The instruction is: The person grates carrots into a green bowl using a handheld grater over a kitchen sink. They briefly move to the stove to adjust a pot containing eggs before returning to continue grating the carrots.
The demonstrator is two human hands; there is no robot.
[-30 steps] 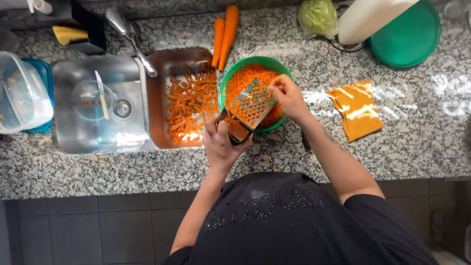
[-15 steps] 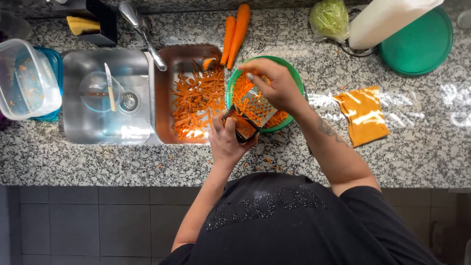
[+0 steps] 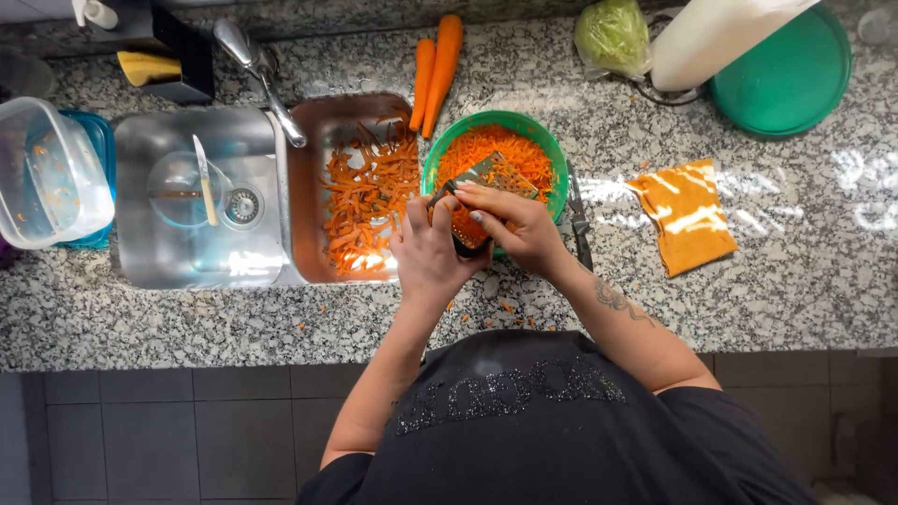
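Speckled granite table (image 3: 795, 281) spread under and around both hands. Steel sink (image 3: 187, 252) well to the left of the hands, with a clear bowl (image 3: 178, 192) and a white-handled knife (image 3: 204, 178) in it, tap (image 3: 257, 65) arching above. Second sink basin (image 3: 318, 187) just left of the left hand, heaped with carrot peelings (image 3: 369, 196). Clear plastic container (image 3: 51, 173) farther left still, at the edge. Round dark-green lid (image 3: 786, 79) well off to the upper right, a white bottle (image 3: 711, 37) lying partly over it. Green bowl (image 3: 552, 154) directly beyond the hands, touching distance, filled with grated carrot (image 3: 491, 150). Orange cloth (image 3: 687, 220) to the right of the right hand, apart from it. Pale green bagged vegetable (image 3: 613, 33) far above the right hand. Two whole carrots (image 3: 438, 65) above the bowl, lying side by side. Left hand (image 3: 430, 257) closed around the dark handle of a flat metal grater (image 3: 496, 173), tilted over the bowl. Right hand (image 3: 510, 224) curled against the grater's face, fingers bent; whatever is pressed beneath them hidden, so cannot tell what is gripped. Dark knife (image 3: 577, 220) just right of the right hand, beside the bowl. Small orange scraps (image 3: 505, 307) scattered just below the hands.
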